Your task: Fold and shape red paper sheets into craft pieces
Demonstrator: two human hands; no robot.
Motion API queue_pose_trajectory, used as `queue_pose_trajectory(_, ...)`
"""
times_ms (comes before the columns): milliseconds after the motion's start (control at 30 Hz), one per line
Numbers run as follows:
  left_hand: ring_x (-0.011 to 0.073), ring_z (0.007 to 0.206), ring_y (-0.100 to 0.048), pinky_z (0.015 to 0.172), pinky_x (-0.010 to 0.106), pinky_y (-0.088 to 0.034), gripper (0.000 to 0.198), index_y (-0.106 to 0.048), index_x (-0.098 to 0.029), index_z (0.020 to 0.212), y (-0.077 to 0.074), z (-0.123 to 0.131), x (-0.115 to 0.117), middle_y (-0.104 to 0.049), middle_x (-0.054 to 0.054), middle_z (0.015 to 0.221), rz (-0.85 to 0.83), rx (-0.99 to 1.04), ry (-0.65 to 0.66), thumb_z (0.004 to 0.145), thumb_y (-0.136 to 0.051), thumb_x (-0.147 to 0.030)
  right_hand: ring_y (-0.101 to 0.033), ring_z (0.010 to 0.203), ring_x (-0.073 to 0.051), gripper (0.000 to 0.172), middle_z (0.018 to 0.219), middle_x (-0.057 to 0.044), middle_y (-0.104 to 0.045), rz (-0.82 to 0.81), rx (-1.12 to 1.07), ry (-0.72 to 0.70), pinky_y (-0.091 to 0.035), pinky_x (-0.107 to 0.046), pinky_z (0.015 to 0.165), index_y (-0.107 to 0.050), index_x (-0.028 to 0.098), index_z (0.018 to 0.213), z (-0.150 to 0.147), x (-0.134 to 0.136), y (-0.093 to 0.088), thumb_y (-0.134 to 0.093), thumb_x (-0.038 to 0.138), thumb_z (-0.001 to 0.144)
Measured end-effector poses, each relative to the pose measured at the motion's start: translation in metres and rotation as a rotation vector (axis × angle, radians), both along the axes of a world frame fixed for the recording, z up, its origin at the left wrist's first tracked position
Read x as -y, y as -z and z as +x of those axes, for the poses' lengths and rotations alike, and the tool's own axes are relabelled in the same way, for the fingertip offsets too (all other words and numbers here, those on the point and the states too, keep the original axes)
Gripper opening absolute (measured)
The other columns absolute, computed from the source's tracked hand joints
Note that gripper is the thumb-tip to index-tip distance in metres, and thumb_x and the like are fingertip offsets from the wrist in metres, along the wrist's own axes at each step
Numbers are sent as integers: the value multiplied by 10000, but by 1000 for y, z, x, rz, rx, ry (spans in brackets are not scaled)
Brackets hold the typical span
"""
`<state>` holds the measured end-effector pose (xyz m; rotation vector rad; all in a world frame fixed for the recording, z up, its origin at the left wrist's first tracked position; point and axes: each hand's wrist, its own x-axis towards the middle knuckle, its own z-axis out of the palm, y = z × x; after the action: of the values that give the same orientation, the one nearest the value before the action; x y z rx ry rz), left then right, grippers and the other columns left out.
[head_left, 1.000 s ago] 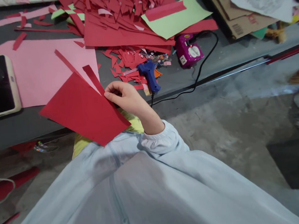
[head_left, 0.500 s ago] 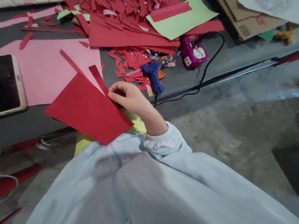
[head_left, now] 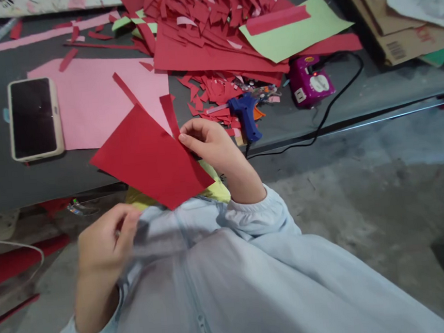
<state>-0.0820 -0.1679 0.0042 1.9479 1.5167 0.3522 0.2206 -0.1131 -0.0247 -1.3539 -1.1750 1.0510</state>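
Entering view, the left fingers (head_left: 127,232)

A cream-cased, black-screened phone (head_left: 34,119) lies on the dark grey table (head_left: 25,186); a purple, box-shaped power adapter (head_left: 308,87) sits near flat brown cardboard (head_left: 372,8).

One head-worn view looks forward and down — table (head_left: 52,176) ahead, jacket (head_left: 236,284) nearest.

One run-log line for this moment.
right hand: pinches red sheet | left hand: apart from sheet | blue glue gun: on table
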Motion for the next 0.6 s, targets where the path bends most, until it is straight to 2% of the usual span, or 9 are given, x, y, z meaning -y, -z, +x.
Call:
queue_pose_trajectory(67, 167, 633, -637, 576, 274, -430, 450, -719, -220, 865, 16, 24, -25, -697, 15, 681, -34, -71, -14, 950, -451, -571, -559, 706, -124, 120, 708, 30, -556, -6, -25, 8, -469, -283, 723, -567, 202, 796, -1, 1, 0, -624, 308, 800)
queue_pose_trajectory(133, 198, 671, -663, 582, 277, -444, 511, -719, -210, 877, 31, 36, -38, -724, 47, 716, -68, -38, -115, 928, -439, -635, -559, 688, -121, 128, 697, 35, -552, -15, -51, 1, -472, -282, 711, -564, 204, 794, -1, 3, -1, -635, 310, 796)
queue_pose_trajectory(233, 201, 710, -680, 626, 282, -515, 559, -706, -188, 906, 47, 39, -40, -742, 78, 810, -139, 299, -235, 833, -545, -719, -554, 661, -113, 149, 694, 41, -553, -34, -86, -11, -469, -271, 675, -562, 208, 799, -4, 5, -4, -660, 321, 791)
queue_pose_trajectory(300, 176, 684, -671, 644, 274, -539, 542, -688, -183, 838, 52, 40, -38, -724, 58, 775, -128, 505, -336, 737, -672, -715, -548, 645, -108, 164, 692, 44, -554, -38, -108, -18, -468, -267, 660, -565, 209, 795, -6, 6, -6, -677, 328, 783)
queue_pose_trajectory(467, 162, 746, -694, 728, 283, -584, 462, -725, -186, 834, 48, 47, -37, -758, 57, 864, -127, 762, -478, 637, -829, -590, -550, 655, -101, 174, 704, 40, -583, -24, -137, 9, -465, -261, 663, -592, 202, 784, -13, 11, -14, -697, 341, 776)
queue_pose_trajectory(600, 159, 787, -703, 755, 270, -593, 325, -759, -197, 824, 37, 53, -37, -773, 42, 890, 5, 737, -473, 668, -852, -467, -583, 686, -109, 210, 765, 14, -658, -54, -215, 33, -478, -261, 664, -656, 188, 838, -13, 17, -21, -751, 339, 729)
